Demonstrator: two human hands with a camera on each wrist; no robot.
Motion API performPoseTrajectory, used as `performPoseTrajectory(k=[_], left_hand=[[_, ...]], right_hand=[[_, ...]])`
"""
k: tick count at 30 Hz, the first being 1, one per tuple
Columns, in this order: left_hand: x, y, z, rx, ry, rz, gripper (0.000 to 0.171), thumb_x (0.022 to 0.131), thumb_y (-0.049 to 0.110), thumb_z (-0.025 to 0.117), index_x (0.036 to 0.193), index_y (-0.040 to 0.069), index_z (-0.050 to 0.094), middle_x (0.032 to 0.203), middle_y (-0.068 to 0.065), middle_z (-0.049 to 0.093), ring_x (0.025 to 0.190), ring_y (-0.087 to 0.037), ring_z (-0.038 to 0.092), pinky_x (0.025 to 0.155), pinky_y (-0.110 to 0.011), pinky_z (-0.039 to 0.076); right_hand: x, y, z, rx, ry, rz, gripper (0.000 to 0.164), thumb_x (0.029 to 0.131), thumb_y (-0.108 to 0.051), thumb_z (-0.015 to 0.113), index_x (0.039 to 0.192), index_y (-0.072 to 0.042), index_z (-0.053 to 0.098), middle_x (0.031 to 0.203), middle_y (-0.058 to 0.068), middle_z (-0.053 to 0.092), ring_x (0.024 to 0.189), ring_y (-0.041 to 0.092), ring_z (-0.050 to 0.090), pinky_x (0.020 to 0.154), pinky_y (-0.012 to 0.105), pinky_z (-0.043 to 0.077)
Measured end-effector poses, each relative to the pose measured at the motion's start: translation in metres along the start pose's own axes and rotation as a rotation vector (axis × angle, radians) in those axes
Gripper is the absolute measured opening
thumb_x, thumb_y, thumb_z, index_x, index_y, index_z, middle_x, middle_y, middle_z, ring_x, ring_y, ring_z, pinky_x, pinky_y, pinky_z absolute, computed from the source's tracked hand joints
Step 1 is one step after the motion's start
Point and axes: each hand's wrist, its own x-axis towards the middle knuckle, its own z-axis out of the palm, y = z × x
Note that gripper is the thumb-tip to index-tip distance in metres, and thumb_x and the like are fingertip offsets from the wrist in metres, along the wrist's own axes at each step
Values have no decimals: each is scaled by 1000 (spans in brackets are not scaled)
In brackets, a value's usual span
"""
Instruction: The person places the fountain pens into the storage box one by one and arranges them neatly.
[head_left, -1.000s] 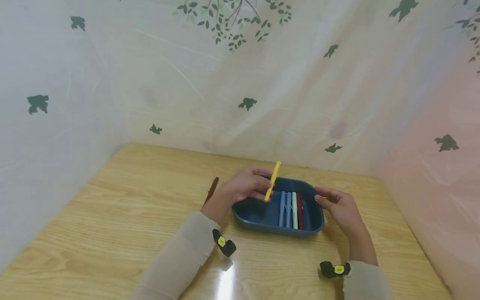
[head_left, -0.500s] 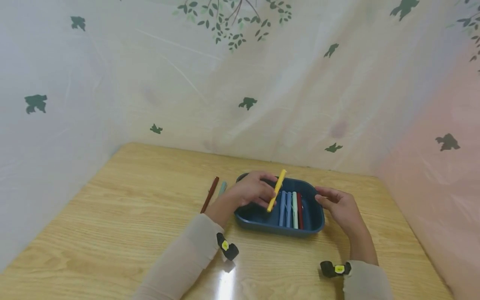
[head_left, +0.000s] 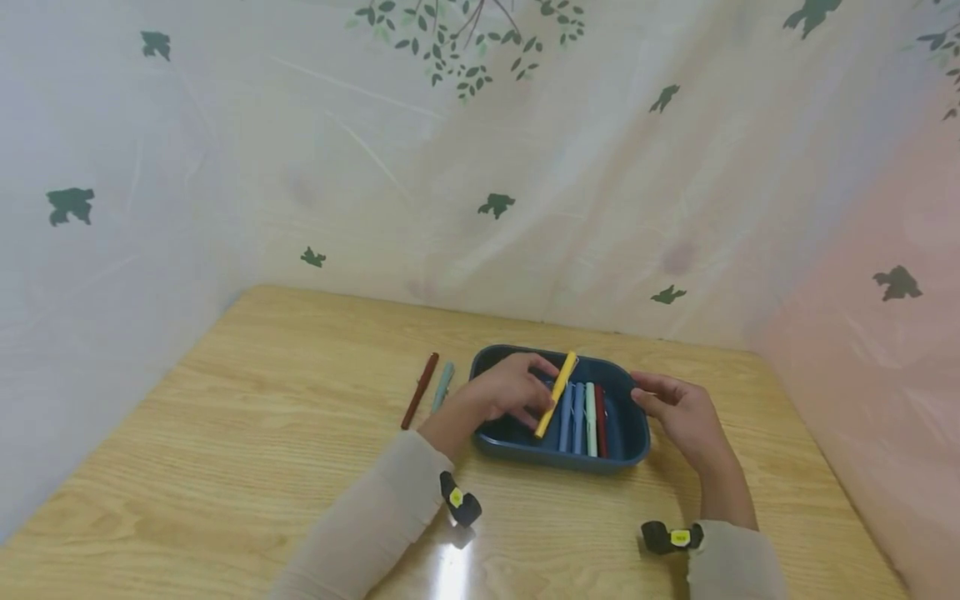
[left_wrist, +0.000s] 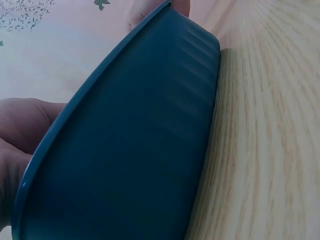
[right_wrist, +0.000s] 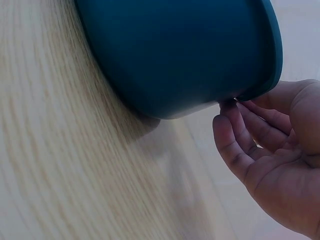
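My left hand pinches a yellow pen with a clip, tilted low over the inside of a dark blue tray. To the right of that pen, two blue pens, a pale green pen and a dark red pen lie side by side in the tray. At the tray's right end, my right hand holds the rim between thumb and fingers. The right wrist view shows its fingers against the outer wall under the rim. In the left wrist view the tray's wall hides the pens.
Left of the tray, a dark red pen and a grey-teal pen lie on the wooden table. A pale curtain printed with leaves and birds hangs behind the table and along both sides.
My left hand has moved right and down with the yellow pen, lowering it into the tray beside the blue pens. The grey-teal pen has come into view. My right hand stays on the rim.
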Motion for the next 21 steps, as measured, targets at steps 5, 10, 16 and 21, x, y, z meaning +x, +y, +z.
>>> performPoseTrajectory(k=[5,10,16,21], left_hand=[[0,-2,4,36,-7,-14,49,88,-17,63,133,1,54,94,-19,69,81,-26,68,64,-42,65],[2,-4,6,79,9,-33,50,88,-16,64,133,3,54,94,-19,70,79,-27,69,64,-41,65],[3,-6,7,110,32,-56,51,88,-15,65,134,4,54,91,-18,69,79,-28,70,63,-41,65],[5,-10,7,143,28,-75,52,88,-13,66,136,4,53,90,-18,69,77,-27,71,62,-39,64]], right_hand=[[0,-1,0,-9,2,-4,54,103,-43,60,146,-10,57,151,13,52,132,34,55,109,53,47],[0,-1,-1,-6,0,-6,55,103,-45,60,146,-10,57,151,13,52,131,33,55,109,52,48],[1,0,-1,-19,3,-4,55,103,-45,60,145,-11,58,150,12,54,131,31,56,107,47,51],[1,0,0,-10,-4,3,56,103,-46,60,146,-11,57,151,13,52,132,33,55,109,50,49]])
